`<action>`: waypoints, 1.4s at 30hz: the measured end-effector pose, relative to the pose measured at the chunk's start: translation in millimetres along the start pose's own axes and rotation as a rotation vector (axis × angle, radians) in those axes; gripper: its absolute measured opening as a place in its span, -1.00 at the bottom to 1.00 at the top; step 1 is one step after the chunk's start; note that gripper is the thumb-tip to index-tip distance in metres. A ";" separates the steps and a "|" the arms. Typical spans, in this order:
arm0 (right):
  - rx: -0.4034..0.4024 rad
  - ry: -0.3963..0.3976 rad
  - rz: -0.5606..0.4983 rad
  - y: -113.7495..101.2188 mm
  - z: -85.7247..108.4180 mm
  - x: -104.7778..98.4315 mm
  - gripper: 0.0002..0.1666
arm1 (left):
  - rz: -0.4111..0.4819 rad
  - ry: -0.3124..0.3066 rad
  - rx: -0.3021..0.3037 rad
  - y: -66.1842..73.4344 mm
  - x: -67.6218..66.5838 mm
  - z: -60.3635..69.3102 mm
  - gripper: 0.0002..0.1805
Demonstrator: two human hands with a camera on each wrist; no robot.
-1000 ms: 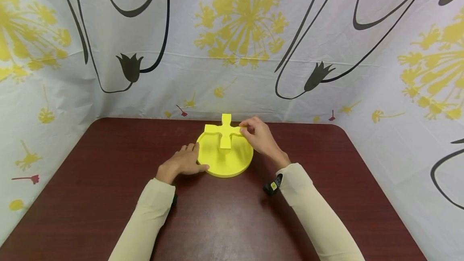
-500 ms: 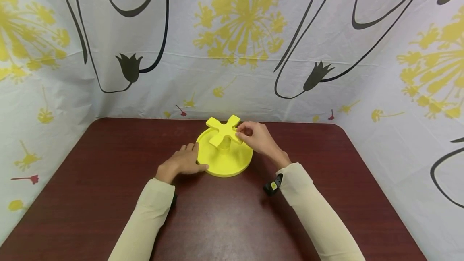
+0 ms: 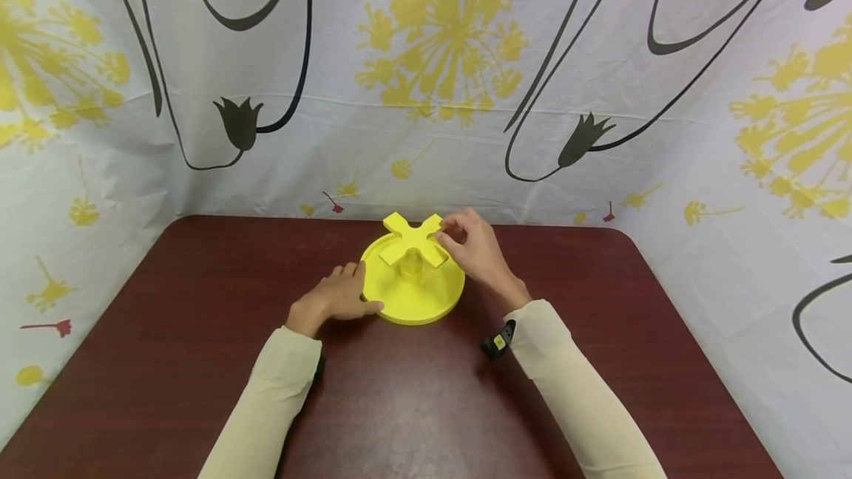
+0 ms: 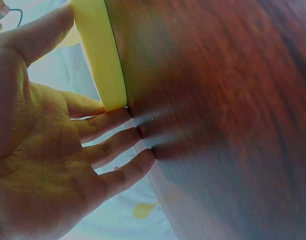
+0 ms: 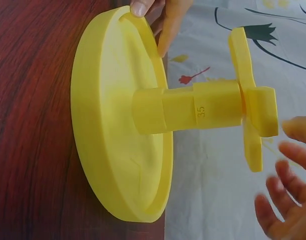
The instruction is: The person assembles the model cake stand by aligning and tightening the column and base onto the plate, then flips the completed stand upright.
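Note:
A yellow round dish-like base (image 3: 413,309) with a raised rim lies on the table. From its middle a thick yellow post (image 5: 178,107) marked "35" stands upright, topped by a four-armed cross handle (image 3: 414,239). The left hand (image 3: 336,296) rests against the left side of the base; in the left wrist view its thumb and index finger touch the rim, with the other fingers spread and nearly straight on the table. My right hand (image 3: 479,246) is beside the right arms of the cross. The right wrist view shows its loosely bent fingers (image 5: 275,187) apart from the handle.
The dark red-brown table (image 3: 413,405) carries the base near its far edge. Behind and to both sides hangs a white cloth (image 3: 279,183) printed with flowers. A black wrist device (image 3: 495,344) sits under the right cuff.
The cross has turned on the post, from arms pointing straight forward and sideways to a diagonal stance. My right hand followed an arm nearer, then let go and moved back away. The left hand stays put.

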State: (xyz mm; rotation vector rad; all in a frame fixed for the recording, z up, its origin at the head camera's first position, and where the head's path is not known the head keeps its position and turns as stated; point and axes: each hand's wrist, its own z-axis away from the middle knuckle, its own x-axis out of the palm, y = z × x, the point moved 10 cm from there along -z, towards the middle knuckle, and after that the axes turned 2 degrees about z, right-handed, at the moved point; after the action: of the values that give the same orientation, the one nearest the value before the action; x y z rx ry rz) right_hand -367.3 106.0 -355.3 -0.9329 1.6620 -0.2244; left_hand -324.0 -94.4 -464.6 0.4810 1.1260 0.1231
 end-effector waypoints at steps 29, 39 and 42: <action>0.042 -0.061 0.020 9.3 1.9 7.6 -0.71 | -0.030 0.009 0.008 1.3 0.7 1.0 0.08; 0.047 -0.095 0.035 4.7 1.5 11.6 -0.78 | -0.018 0.009 0.004 0.4 -0.5 0.9 0.08; 0.046 -0.104 0.029 4.5 1.6 12.6 -0.79 | -0.018 0.011 0.006 0.5 -1.4 0.6 0.08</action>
State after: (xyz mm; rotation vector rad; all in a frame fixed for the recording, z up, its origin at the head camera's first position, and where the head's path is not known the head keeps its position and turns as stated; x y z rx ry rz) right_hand -368.2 101.0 -367.7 -0.8711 1.5672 -0.1902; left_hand -324.0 -94.7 -463.0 0.4764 1.1420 0.1069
